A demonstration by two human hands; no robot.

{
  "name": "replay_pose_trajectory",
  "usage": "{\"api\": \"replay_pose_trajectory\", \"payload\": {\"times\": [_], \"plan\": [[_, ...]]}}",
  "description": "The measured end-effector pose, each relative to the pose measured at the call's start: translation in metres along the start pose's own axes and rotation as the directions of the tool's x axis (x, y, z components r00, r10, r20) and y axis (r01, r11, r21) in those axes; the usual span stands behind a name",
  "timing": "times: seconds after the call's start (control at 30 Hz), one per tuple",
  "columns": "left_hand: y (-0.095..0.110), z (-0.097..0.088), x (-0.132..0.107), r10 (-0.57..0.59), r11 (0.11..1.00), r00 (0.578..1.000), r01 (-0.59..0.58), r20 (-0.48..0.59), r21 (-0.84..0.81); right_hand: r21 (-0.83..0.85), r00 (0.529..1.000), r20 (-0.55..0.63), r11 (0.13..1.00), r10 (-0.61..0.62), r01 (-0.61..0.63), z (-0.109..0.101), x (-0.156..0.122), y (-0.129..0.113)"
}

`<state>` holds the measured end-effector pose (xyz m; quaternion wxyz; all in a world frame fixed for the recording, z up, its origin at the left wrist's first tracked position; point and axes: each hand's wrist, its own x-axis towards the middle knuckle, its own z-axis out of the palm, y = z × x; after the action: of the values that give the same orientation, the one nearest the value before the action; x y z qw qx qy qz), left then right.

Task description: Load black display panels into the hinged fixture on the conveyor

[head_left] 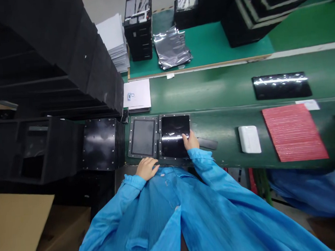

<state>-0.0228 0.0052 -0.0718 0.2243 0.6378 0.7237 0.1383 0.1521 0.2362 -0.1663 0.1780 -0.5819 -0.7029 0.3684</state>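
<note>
Right hand [192,141] touching panel [173,126] at three o'clock, cannot tell if gripping, left hand [147,168] loosely open at six o'clock of frame [143,137], green table [223,122] beneath

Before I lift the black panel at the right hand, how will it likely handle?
The panel is probably stiff, since it lies flat with straight edges. Its glossy face, bright with reflections, may slip under the right hand and could scratch easily. Lying broad side down, it seems unlikely to roll or tip if nudged.
</note>
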Motion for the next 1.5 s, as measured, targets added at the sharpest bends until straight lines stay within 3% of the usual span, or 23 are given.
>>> {"api": "replay_pose_trajectory", "payload": {"times": [0.1,0.17,0.37,0.5,0.67,0.73,0.8,0.9,0.97,1.07,1.23,1.4,1.43,1.5], "plan": [[-0.011,0.009,0.014,-0.098,0.994,0.994,0.099,0.045,-0.037,-0.301,0.993,-0.041,0.949,-0.109,0.091,-0.004,-0.008,0.006],[-0.016,0.017,0.031,-0.163,0.986,0.982,0.167,0.097,-0.031,-0.337,0.992,-0.042,0.937,-0.118,0.097,-0.004,-0.022,0.02],[-0.017,0.045,0.074,-0.247,0.969,0.925,0.244,0.288,0.046,-0.043,0.991,-0.085,0.994,0.099,-0.103,0.005,-0.086,0.071],[-0.017,0.063,0.078,-0.308,0.95,0.914,0.312,0.264,0.028,0.128,0.99,-0.007,0.982,0.137,-0.135,0.005,-0.096,0.088],[-0.009,0.075,0.07,-0.435,0.896,0.878,0.444,0.2,-0.001,0.171,0.987,0.127,0.978,0.102,-0.123,-0.001,-0.094,0.093],[-0.005,0.068,0.079,-0.476,0.876,0.86,0.483,0.187,0.008,0.145,0.987,0.147,0.985,0.069,-0.091,-0.003,-0.084,0.087],[-0.004,0.052,0.103,-0.51,0.858,0.848,0.513,0.146,0.019,0.119,0.985,0.171,0.993,0.001,-0.021,-0.006,-0.056,0.076],[-0.007,0.019,0.165,-0.547,0.837,0.835,0.548,0.062,0.009,0.109,0.982,0.163,0.991,-0.093,0.076,-0.012,0.016,0.049],[-0.008,0.001,0.206,-0.595,0.802,0.801,0.597,0.062,-0.021,0.1,0.981,0.173,0.993,-0.083,0.067,-0.016,0.066,0.031],[-0.006,-0.004,0.238,-0.672,0.735,0.737,0.676,0.071,-0.053,0.129,0.975,0.209,0.99,-0.081,0.055,-0.017,0.109,0.022],[0.003,0.01,0.235,-0.687,0.725,0.727,0.685,0.006,-0.077,0.232,0.981,0.175,0.972,-0.085,0.043,-0.012,0.11,0.034],[0.009,-0.002,0.238,-0.69,0.724,0.724,0.689,0.025,0.039,0.235,0.99,0.143,0.972,-0.006,-0.028,-0.002,0.124,0.025],[0.014,-0.002,0.23,-0.656,0.753,0.754,0.653,0.029,0.081,0.222,0.99,0.138,0.974,-0.001,-0.03,-0.002,0.125,0.021],[0.029,0.004,0.197,-0.481,0.87,0.873,0.464,0.084,0.167,0.17,0.994,0.107,0.985,-0.016,-0.002,-0.007,0.123,0.012]]}}
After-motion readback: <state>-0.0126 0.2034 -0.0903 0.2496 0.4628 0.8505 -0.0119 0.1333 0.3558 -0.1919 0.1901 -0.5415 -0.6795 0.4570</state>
